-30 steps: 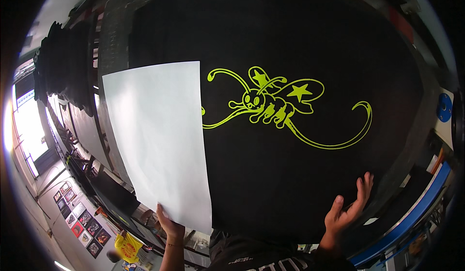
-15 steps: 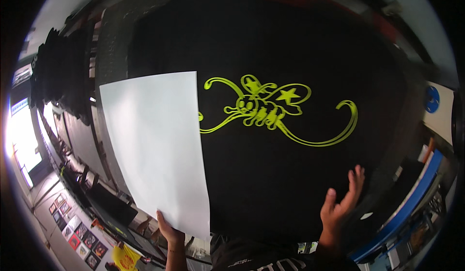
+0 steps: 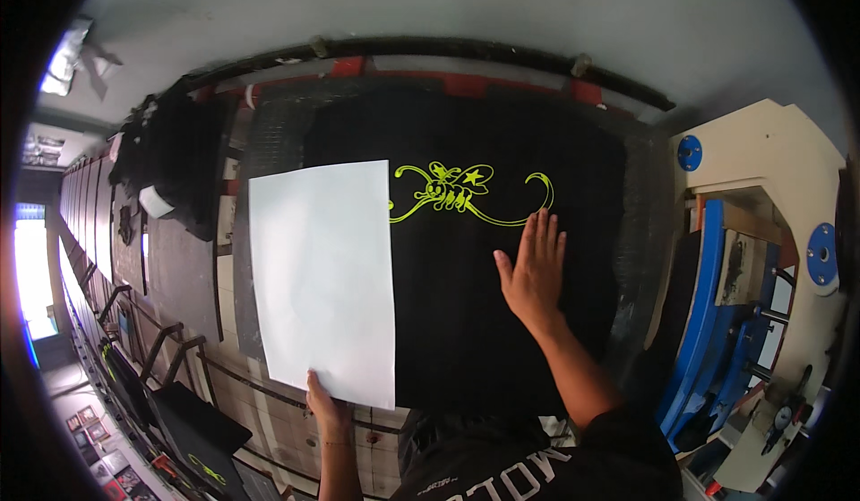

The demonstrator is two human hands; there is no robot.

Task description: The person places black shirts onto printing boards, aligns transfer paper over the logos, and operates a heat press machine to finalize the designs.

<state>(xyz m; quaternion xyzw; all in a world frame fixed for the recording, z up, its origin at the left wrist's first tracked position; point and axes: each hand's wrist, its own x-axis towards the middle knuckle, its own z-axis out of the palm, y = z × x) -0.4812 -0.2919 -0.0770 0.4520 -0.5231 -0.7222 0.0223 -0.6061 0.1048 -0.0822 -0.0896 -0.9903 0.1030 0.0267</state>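
Observation:
Black fabric (image 3: 466, 313) lies spread on a dark board, with a neon-yellow bee print (image 3: 452, 187) trailing curly lines and stars. A large white sheet (image 3: 322, 268) covers the left part of the fabric and the left end of the print. My left hand (image 3: 324, 402) grips the sheet at its lower edge, thumb on top, the other fingers hidden beneath. Over the fabric's right half, my right hand (image 3: 535, 272) is open, palm down, its fingers stretched out. Its fingertips reach the lower bend of the right-hand curl.
A pile of black garments (image 3: 175, 160) stands at the far left. Nearer on the left are metal frames and black boards (image 3: 202, 425), one with a yellow print. On the right stands a cream machine (image 3: 735, 147) with blue parts. A dark bar (image 3: 448, 48) runs along the far side.
My right hand has gone from raised at the right to reaching forward and left, palm down over the fabric by the print. My left hand keeps hold of the sheet. The view has shifted, showing more surroundings.

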